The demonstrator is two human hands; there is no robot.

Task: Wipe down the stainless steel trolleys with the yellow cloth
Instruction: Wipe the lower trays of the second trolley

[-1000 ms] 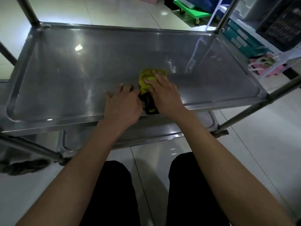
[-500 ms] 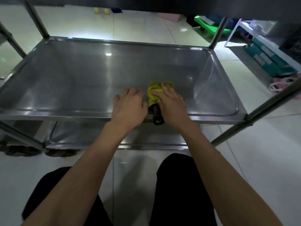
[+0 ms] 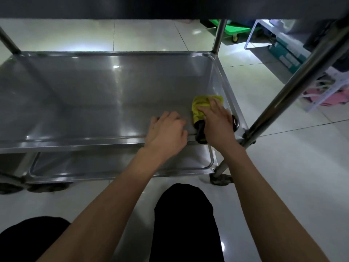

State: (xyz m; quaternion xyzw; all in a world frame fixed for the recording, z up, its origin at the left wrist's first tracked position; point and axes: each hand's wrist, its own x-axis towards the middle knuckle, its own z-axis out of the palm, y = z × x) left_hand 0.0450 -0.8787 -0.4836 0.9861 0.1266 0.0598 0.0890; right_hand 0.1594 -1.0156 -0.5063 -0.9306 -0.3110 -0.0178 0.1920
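Head view is showing the right hand [image 3: 217, 123] pressing flat, fingers straight, on the yellow cloth [image 3: 201, 105] lying at the near right corner of the stainless steel trolley [image 3: 85, 87] middle shelf, while the left hand [image 3: 166, 134] is resting relaxed just beside it, holding nothing.

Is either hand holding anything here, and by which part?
The right hand presses the yellow cloth flat from above, over its near half. The left hand holds nothing.
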